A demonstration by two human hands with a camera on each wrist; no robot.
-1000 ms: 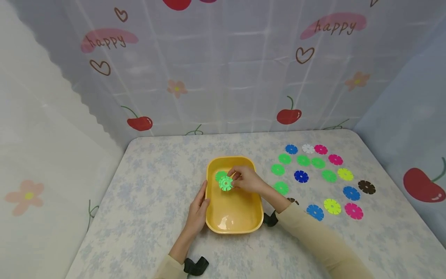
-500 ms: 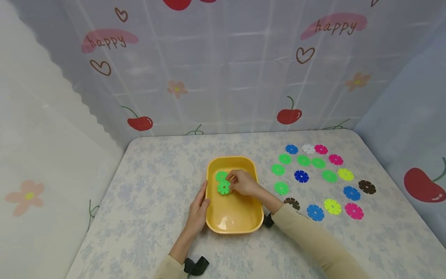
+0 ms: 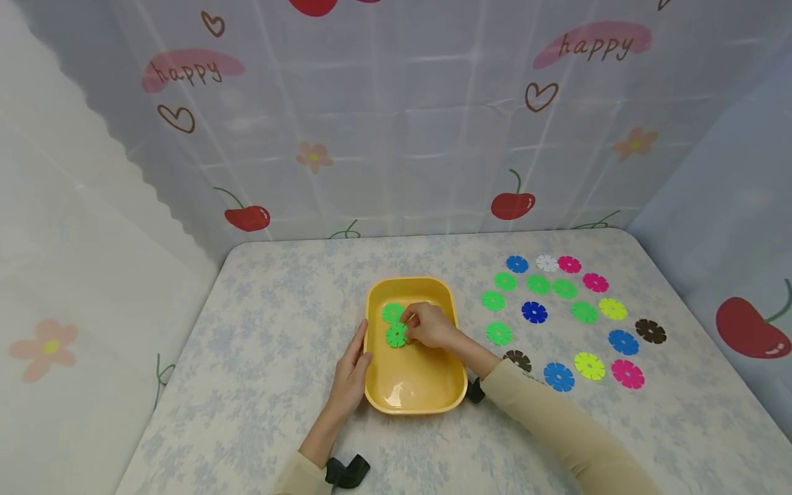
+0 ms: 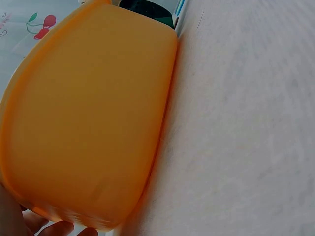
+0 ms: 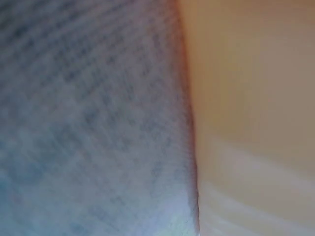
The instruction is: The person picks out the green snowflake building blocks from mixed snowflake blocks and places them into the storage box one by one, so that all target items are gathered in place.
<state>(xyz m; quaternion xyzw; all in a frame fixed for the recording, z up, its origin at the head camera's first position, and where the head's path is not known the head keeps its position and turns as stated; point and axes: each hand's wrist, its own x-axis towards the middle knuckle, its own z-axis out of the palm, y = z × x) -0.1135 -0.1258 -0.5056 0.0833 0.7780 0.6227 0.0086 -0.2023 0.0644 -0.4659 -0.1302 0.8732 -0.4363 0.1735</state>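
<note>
Inside the yellow tray (image 3: 411, 385), my right hand (image 3: 432, 326) pinches the right edge of a green notched disc (image 3: 396, 335), low over the tray floor. Just behind it lies another green disc (image 3: 392, 313). My left hand (image 3: 350, 379) holds the tray by its left side, thumb at the rim and fingers along the outer wall. The left wrist view shows fingertips (image 4: 58, 228) against the bottom of the orange-looking tray wall (image 4: 93, 113). In the right wrist view only the tray's blurred side (image 5: 256, 98) shows; the hand is out of sight there.
To the tray's right several notched discs lie spread on the table (image 3: 272, 330): green (image 3: 499, 333), blue (image 3: 559, 377), pink (image 3: 628, 374), yellow (image 3: 590, 366), brown (image 3: 651, 331) and white (image 3: 547, 263). The right sleeve (image 3: 557, 419) passes close beside a brown disc (image 3: 518, 359). A printed curtain (image 3: 396, 137) stands behind.
My right hand has brought the green disc slightly down and toward me, so it now lies flatter beside the other green disc. The left hand and the tray have stayed put.
</note>
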